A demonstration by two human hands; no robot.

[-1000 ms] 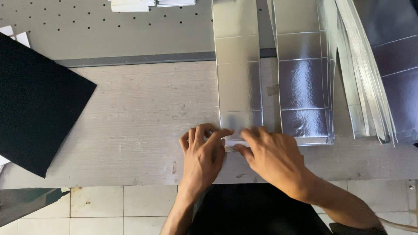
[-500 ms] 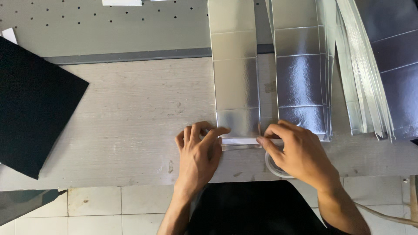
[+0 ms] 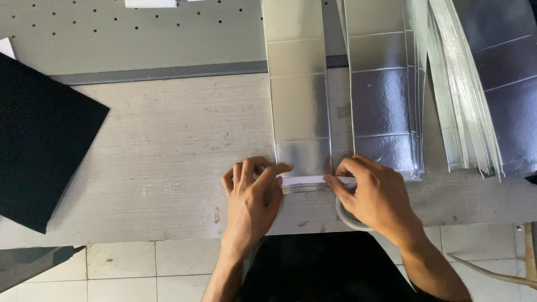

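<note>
A long silver creased card strip (image 3: 299, 95) lies on the grey worktable (image 3: 168, 145), running away from me. Along its near end lies a narrow band of white tape (image 3: 302, 180). My left hand (image 3: 251, 201) presses the tape's left end with thumb and fingertips. My right hand (image 3: 375, 196) pinches the tape's right end and holds a tape roll (image 3: 348, 217), mostly hidden under the palm.
A stack of the same silver strips (image 3: 383, 89) lies just right of the one I touch, with fanned silver sheets (image 3: 467, 95) further right. A black sheet (image 3: 39, 140) covers the table's left. A perforated grey panel (image 3: 140, 33) lies behind. Tiled floor shows below.
My right hand has slid to the right along the strip's near end, drawing white tape out across it. My left hand has stayed at the left end.
</note>
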